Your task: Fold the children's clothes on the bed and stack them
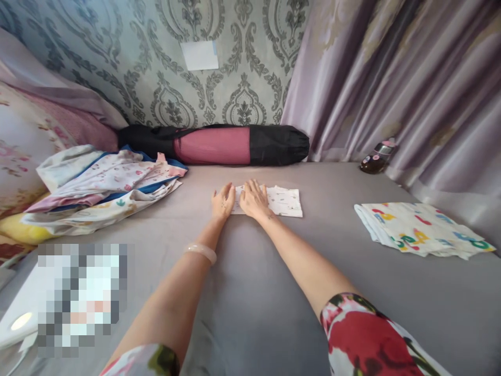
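Printed white cloth (287, 202): lying folded on the grey sheet (242, 292), ahead of both arms, right end uncovered.
Right hand (254, 198): palm down on the cloth, fingers spread, pressed on rather than clamped.
Left hand (223, 201): open at the cloth's left end, just beside the right; cannot tell how much contact. Pale bracelet (201, 253) below the wrist.
Left side: loose heap of printed clothes (117, 180); nearer, white device (23, 297) with glowing spot, beside a pixelated patch.
Right side: colourful folded cloth (422, 230); dark bottle (374, 159) near the curtain (352, 78).
Far edge: black-and-pink roll (213, 146) against patterned wall (242, 99).
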Demonstrator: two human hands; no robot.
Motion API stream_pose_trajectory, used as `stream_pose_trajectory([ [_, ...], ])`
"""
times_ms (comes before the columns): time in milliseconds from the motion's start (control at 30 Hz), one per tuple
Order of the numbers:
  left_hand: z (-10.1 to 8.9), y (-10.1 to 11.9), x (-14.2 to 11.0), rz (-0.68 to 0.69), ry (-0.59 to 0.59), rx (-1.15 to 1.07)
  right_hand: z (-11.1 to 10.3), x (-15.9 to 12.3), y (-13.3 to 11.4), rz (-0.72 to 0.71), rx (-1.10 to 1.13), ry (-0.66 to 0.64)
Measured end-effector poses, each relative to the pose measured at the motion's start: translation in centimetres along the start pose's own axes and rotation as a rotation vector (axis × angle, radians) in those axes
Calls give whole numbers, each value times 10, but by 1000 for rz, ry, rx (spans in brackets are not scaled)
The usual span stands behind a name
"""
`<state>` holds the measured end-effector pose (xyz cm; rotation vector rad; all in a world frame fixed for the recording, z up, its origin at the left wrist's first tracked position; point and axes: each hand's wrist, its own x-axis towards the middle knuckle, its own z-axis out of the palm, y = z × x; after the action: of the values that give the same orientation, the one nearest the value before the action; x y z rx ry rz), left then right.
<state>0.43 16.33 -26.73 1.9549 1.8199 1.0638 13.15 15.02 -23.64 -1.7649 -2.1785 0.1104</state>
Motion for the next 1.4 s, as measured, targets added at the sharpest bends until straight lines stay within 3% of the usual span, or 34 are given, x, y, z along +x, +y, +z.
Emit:
stream_pose_trajectory([
  [133, 4, 7, -7, 112, -85, 152, -3, -7, 29, 34, -27, -67],
  [267, 6, 8, -7, 204, -208, 308, 2, -10, 38, 22, -34, -88],
  [500, 7, 5, -4, 197, -268, 370, 5, -7, 37, 37, 6, -77],
  [633, 8, 5, -4, 199, -284, 399, -5, -7, 51, 9, 73, -129],
  [767, 9, 5, -2, 180, -311, 418, -13, -17, 75, 52, 11, -93],
  [900, 10, 3, -2, 180, -320, 414, -8, -25, 88, 58, -32, -94],
  [1067, 8, 6, -2, 169, -350, 450, -2, -26, 87, 56, -33, -84],
  [1167, 4, 12, -2, 144, -396, 504, -8, -23, 87, 61, -10, -124],
  [1300, -1, 21, -2, 122, -452, 563, -23, -17, 99, 44, 57, -273],
  [1400, -2, 24, -2, 130, -490, 596, -26, -18, 113, 66, -9, -203],
])
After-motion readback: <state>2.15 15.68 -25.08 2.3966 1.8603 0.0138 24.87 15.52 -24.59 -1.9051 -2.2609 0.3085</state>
